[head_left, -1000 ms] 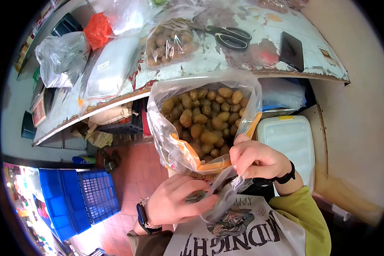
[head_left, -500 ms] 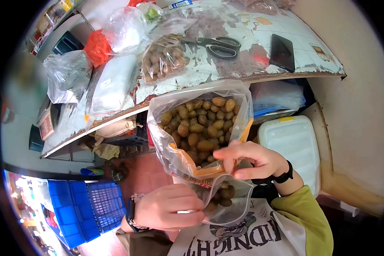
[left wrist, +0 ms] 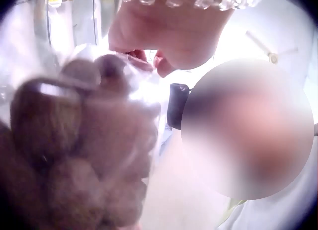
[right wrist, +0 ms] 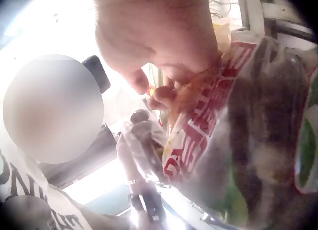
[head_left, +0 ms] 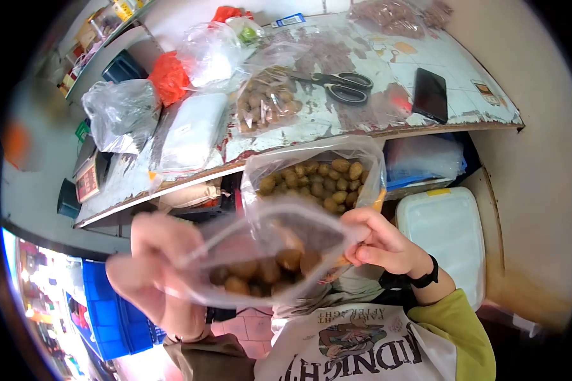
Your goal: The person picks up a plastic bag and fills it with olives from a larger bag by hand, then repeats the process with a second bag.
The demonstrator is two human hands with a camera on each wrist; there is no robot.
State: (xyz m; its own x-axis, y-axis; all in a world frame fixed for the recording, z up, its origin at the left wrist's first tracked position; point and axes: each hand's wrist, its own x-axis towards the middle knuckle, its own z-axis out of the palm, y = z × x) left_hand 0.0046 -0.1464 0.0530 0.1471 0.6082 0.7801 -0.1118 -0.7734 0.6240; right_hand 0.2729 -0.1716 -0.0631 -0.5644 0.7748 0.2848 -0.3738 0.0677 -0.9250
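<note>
A small clear zip bag with brown, oval fruits in it is lifted toward the head camera, its mouth spread. My left hand grips its left edge, and in the left wrist view the fruits loom large through the plastic. Behind it a large clear plastic bag stands open, full of similar greenish-brown fruits. My right hand holds the large bag's near rim with curled fingers. Red lettering on this bag shows in the right wrist view. The small bag hides part of the large one.
On the worn table lie a filled clear bag, scissors, a black phone and a stack of plastic bags. A white lidded box stands at right; blue crates stand at lower left.
My left hand has raised the small zip bag from the lap toward the camera and left, with its mouth now spread. My right hand stays by the large bag's rim.
</note>
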